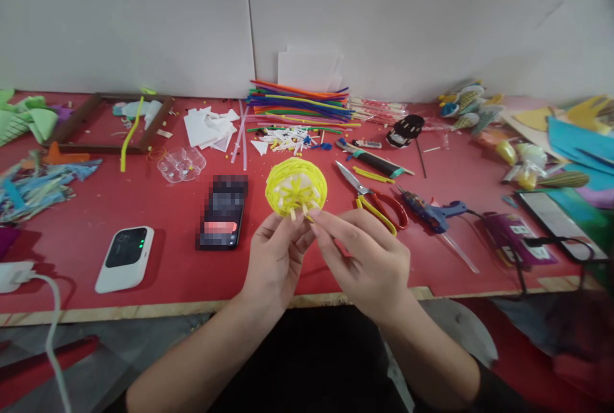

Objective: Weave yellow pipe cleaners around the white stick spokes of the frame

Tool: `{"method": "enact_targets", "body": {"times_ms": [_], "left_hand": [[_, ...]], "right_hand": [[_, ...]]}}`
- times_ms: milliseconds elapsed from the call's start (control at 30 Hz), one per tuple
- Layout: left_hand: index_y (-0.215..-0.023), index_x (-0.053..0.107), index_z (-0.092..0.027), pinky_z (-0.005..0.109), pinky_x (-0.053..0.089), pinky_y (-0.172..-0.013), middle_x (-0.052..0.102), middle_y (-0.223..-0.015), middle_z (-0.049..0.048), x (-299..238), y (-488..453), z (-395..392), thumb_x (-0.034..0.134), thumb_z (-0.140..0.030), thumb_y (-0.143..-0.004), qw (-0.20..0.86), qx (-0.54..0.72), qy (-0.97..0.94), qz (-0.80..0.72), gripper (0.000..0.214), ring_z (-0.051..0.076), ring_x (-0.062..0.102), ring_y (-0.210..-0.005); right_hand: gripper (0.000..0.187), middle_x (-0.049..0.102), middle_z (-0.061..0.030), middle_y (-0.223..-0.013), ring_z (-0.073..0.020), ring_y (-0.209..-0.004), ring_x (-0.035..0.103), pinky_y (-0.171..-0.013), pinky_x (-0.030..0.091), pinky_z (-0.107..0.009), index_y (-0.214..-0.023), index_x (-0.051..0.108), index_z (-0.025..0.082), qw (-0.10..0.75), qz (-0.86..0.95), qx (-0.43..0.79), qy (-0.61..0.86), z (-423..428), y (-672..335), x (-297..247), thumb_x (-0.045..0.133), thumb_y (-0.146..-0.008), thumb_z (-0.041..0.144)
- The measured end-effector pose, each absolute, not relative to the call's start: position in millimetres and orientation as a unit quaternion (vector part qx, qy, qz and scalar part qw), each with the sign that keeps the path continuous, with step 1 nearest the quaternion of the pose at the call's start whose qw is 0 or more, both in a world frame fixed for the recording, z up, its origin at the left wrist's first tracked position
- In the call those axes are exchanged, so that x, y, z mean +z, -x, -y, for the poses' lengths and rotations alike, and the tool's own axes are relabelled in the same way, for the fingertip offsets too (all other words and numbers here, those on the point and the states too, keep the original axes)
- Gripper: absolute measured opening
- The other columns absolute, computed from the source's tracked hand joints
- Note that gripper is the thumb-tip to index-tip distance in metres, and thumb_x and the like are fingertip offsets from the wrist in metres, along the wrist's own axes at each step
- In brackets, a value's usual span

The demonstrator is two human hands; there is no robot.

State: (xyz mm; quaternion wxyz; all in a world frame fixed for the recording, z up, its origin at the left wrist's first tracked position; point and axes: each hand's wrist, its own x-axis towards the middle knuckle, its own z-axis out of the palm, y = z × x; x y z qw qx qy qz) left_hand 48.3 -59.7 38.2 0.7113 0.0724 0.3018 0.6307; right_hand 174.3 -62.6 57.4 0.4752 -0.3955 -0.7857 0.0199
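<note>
I hold a small round woven disc (296,187) of yellow strips and white spokes up above the red table (144,259). My left hand (275,256) pinches its lower edge from the left, fingers closed on it. My right hand (369,259) pinches the lower right edge, fingertips meeting the left hand's just under the disc. Both hands are over the table's front edge.
A black phone (223,211) and a white pocket device (125,258) lie to the left. Scissors (371,199) and a blue glue gun (434,211) lie to the right. Coloured straws (300,106), white scraps (208,125) and a wooden frame (110,122) sit at the back.
</note>
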Motion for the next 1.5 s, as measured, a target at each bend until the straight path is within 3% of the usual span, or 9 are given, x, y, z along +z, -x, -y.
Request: {"method": "enact_targets", "body": {"times_ms": [367,533,700,900,1100,1333,1500], "left_hand": [[-0.071,0.074,-0.016,0.014,0.057,-0.063,0.073,-0.069,-0.0022,37,-51,59,0.091,-0.024,-0.067,0.712,0.628,-0.062,-0.306,0.019,0.007,0.069,-0.064],[-0.074,0.076,-0.016,0.013,0.058,-0.065,0.077,-0.076,-0.0016,38,-52,59,0.089,-0.019,-0.069,0.704,0.633,-0.062,-0.316,0.015,0.007,0.072,-0.070],[-0.077,0.078,-0.018,0.015,0.059,-0.067,0.079,-0.078,-0.0008,37,-53,58,0.087,-0.021,-0.072,0.676,0.650,-0.074,-0.339,0.011,0.008,0.074,-0.071],[-0.086,0.080,-0.021,0.023,0.061,-0.080,0.081,-0.085,0.0012,27,-51,56,0.088,-0.025,-0.072,0.602,0.692,-0.161,-0.364,0.016,0.013,0.076,-0.084],[-0.092,0.080,-0.024,0.028,0.060,-0.084,0.081,-0.086,0.0027,21,-48,59,0.083,-0.025,-0.078,0.537,0.715,-0.249,-0.372,0.014,0.017,0.076,-0.090],[-0.085,0.078,-0.022,0.027,0.059,-0.072,0.079,-0.082,0.0035,18,-46,62,0.082,-0.021,-0.077,0.501,0.724,-0.263,-0.396,0.009,0.018,0.074,-0.079],[-0.083,0.079,-0.022,0.024,0.055,-0.067,0.078,-0.078,0.0017,18,-48,63,0.080,-0.012,-0.075,0.486,0.721,-0.280,-0.407,0.013,0.015,0.072,-0.072]], "right_hand": [[0.031,0.062,-0.0017,-0.079,-0.0104,-0.067,0.058,-0.062,0.052,-0.023,-0.115,0.073,0.018,0.444,0.812,0.014,0.378,60,-180,55,0.058,-0.093,0.002],[0.030,0.069,0.0000,-0.086,-0.0106,-0.071,0.064,-0.068,0.056,-0.022,-0.119,0.066,0.021,0.461,0.787,0.029,0.408,63,-177,56,0.064,-0.092,0.008],[0.013,0.070,-0.0015,-0.086,-0.0122,-0.074,0.067,-0.069,0.056,-0.023,-0.105,0.066,0.017,0.386,0.773,0.067,0.498,72,-179,67,0.064,-0.092,0.015],[0.006,0.065,0.0015,-0.074,-0.0089,-0.061,0.061,-0.058,0.048,-0.020,-0.089,0.067,0.017,0.325,0.779,0.088,0.529,84,-189,86,0.063,-0.093,0.014],[0.007,0.063,0.0022,-0.073,-0.0075,-0.059,0.058,-0.057,0.047,-0.018,-0.088,0.065,0.018,0.360,0.774,0.085,0.513,89,-184,97,0.062,-0.092,0.013],[0.007,0.063,0.0026,-0.071,-0.0066,-0.054,0.054,-0.054,0.047,-0.018,-0.087,0.067,0.018,0.389,0.767,0.054,0.507,88,-175,102,0.064,-0.091,0.013],[0.006,0.069,0.0012,-0.074,-0.0083,-0.061,0.063,-0.061,0.053,-0.018,-0.091,0.071,0.017,0.415,0.754,0.028,0.509,91,-168,101,0.066,-0.091,0.014]]}}
